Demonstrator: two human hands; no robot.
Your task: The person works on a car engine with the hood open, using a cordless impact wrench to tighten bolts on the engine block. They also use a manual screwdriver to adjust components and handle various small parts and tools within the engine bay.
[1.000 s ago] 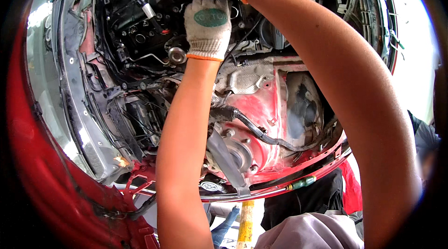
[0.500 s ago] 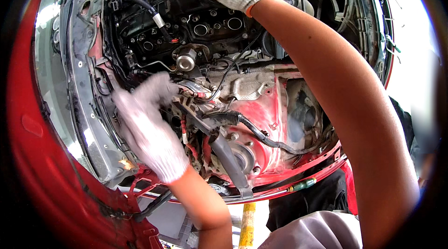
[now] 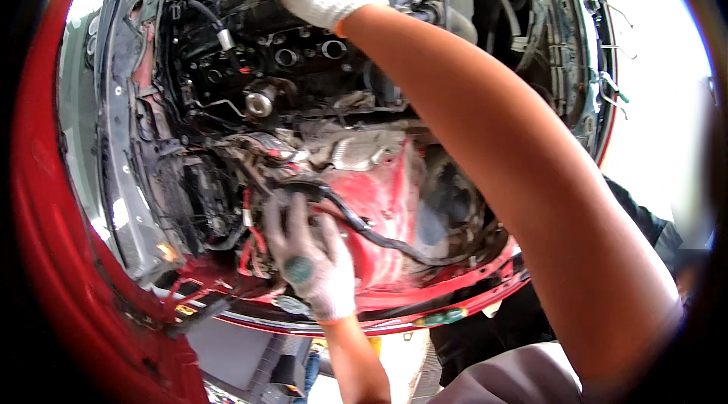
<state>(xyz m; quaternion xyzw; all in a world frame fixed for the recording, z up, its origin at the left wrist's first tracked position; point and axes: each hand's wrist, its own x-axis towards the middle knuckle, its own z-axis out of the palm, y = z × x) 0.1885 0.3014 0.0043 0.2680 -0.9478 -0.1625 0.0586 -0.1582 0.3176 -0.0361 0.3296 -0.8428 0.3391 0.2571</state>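
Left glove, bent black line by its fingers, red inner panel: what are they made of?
Left glove: probably knitted fabric, matte white, ribbed at the wrist. Black line: likely plastic or rubber outside, satin, light streaks along its curve; core hidden. Red panel: probably painted sheet metal, glossy, worn; pale patches break the red.

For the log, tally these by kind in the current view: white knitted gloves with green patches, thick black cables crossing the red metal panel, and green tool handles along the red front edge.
White knitted gloves: 2
Thick black cable: 1
Green tool handle: 1
Total: 4
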